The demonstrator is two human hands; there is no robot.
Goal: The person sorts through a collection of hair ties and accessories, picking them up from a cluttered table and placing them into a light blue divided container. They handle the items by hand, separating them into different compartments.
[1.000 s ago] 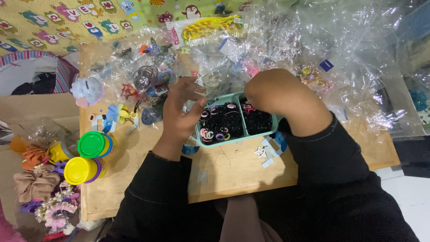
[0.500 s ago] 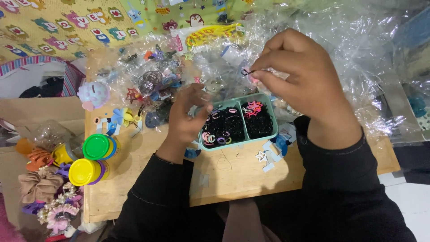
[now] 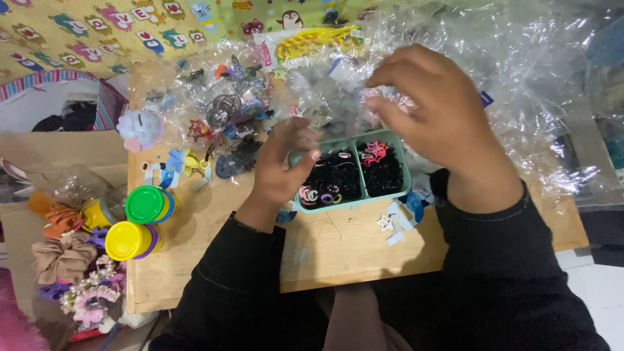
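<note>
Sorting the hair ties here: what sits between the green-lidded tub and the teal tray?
In the head view, the left hand and its black sleeve lie between the green-lidded tub and the teal tray, over bare wood.

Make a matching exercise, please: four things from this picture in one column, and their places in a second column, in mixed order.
Things:
1. green tray
2. green lid
3. yellow lid
4. beige scrunchie

Places:
A. off the table's left edge, among other hair accessories
B. between the two hands
C. on a tub at the table's left edge, farther from the person
D. on a tub nearer the person

Pairs: 1-B, 2-C, 3-D, 4-A
</note>
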